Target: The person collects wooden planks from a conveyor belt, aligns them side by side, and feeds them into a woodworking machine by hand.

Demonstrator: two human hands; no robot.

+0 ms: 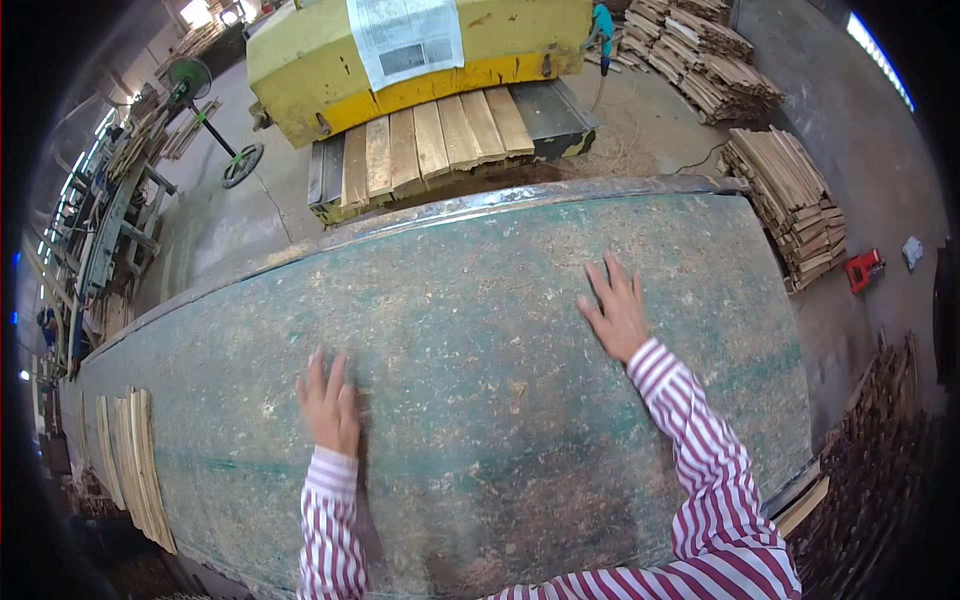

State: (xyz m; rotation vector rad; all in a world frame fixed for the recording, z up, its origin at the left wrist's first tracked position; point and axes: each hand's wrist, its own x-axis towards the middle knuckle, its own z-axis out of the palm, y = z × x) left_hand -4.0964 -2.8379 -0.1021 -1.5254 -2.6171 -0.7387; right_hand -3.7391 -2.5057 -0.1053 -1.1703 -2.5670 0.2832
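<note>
Before me runs a wide green conveyor belt [465, 315], worn and strewn with wood chips and sawdust. My left hand [330, 405] is over its left-middle part, fingers spread, holding nothing. Farther out and to the right, my right hand [616, 311] is over the belt with fingers apart and nothing in it. Whether either palm touches the surface, I cannot tell. Beyond the belt's far edge, several wooden boards [442, 135] lie side by side on the bed of a yellow machine [315, 82].
Thin wood strips [135, 457] lie on the belt's left end. Stacked boards [787, 202] stand at the right, near a red tool-like object [864, 270] on the floor. A pedestal fan [217, 135] stands at the far left. Dark piled strips [870, 465] fill the lower right.
</note>
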